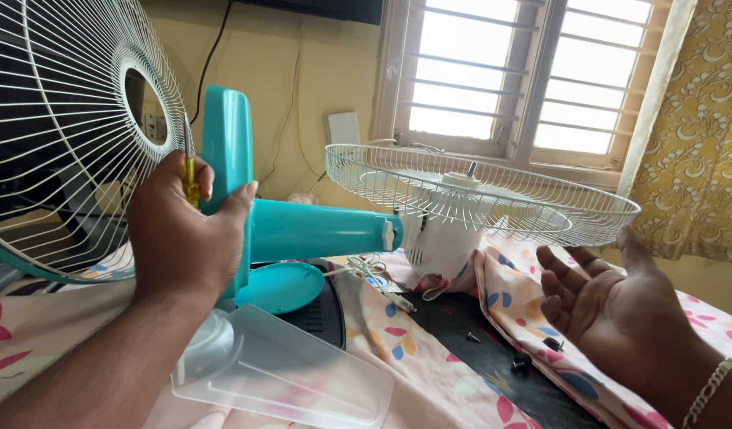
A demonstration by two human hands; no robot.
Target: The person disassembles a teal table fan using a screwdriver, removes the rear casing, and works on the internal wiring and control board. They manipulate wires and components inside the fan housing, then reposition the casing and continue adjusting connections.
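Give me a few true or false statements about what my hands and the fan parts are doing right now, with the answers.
1. The left hand grips a yellow-handled screwdriver. True.
2. The right hand holds the clear fan blade. False: it is open, palm up and empty; the blade lies on the cloth.
3. The rear grille sits on the white motor housing. True.
4. The fan stand is red. False: it is teal.
5. The front grille lies flat on the bed. False: it stands raised by the left hand.

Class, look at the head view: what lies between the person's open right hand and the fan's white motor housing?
In the head view, floral cloth lies between the right hand and the motor housing.
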